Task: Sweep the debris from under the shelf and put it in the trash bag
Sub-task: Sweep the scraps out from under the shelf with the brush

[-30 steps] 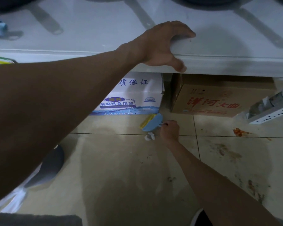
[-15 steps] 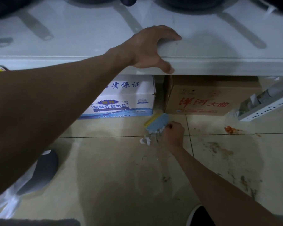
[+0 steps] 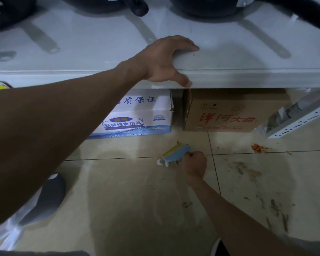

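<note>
Nearest me a clear bag [image 3: 6, 235] lies crumpled on the floor [image 3: 129, 206] at lower left, beside a dark shoe [image 3: 46, 198]. The right hand [image 3: 194, 164] is fisted round a small blue brush [image 3: 176, 153], its head on a white scrap [image 3: 162, 162] lying just clear of the shelf [image 3: 248, 78]. I'd keep the strokes short, low and towards the bag, so the scrap doesn't skip aside. The left hand [image 3: 166, 60] grips the shelf edge. Beneath, a white box [image 3: 137, 115] reads 弱碱性食用盐 and 质保证; the brown box [image 3: 229, 111] reads 洋河大曲.
</note>
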Action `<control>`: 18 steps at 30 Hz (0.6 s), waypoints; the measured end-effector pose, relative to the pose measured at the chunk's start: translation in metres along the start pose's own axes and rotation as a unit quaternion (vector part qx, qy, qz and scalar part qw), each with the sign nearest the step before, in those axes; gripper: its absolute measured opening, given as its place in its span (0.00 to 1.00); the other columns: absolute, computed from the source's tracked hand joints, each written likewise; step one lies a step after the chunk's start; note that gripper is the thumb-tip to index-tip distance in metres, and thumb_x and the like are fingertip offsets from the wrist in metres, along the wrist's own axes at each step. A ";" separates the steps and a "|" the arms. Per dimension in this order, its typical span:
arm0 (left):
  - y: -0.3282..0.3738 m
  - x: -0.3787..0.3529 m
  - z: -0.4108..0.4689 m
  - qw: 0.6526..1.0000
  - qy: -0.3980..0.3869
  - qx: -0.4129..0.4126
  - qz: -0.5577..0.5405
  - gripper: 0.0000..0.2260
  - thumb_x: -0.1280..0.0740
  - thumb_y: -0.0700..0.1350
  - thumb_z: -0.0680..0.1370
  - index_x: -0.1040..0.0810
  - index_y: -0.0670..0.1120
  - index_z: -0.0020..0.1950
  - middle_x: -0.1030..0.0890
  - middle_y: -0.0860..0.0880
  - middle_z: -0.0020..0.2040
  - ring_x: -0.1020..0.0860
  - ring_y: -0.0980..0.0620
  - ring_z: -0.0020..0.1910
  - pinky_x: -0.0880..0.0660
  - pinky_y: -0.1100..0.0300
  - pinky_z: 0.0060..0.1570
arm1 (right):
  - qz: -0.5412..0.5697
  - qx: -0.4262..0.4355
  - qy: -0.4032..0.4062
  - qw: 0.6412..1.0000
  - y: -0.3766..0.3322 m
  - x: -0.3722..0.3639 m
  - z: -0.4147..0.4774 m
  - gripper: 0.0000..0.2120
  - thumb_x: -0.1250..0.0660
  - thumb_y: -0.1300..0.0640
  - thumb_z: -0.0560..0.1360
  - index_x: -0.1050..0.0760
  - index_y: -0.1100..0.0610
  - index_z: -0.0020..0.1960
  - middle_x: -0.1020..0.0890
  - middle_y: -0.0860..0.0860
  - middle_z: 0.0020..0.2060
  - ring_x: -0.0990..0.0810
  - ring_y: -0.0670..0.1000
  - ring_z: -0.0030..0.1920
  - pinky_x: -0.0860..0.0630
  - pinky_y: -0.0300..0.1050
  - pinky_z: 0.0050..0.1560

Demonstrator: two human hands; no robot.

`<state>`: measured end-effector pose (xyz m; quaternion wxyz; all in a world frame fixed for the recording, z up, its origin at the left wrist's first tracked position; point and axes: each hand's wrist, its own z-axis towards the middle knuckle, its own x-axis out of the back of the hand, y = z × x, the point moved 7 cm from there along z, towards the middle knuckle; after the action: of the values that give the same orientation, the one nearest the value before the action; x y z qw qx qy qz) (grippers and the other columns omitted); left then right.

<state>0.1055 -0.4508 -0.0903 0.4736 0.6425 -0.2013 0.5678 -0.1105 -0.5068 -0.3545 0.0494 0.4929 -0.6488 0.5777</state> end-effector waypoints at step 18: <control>-0.001 0.001 0.000 1.000 0.004 0.003 -0.007 0.40 0.25 0.64 0.64 0.31 0.57 0.74 0.33 0.57 0.74 0.35 0.56 0.72 0.41 0.65 0.67 | -0.229 0.318 -0.070 0.917 -0.100 -0.005 0.020 0.15 0.36 0.63 0.76 0.28 0.64 0.61 0.19 0.62 0.51 0.18 0.59 0.48 0.20 0.48 0.46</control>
<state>0.1065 -0.4501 -0.0897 0.4764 0.6428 -0.1930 0.5680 -0.0277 -0.5049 -0.2940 -0.0240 0.6570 -0.3019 0.6904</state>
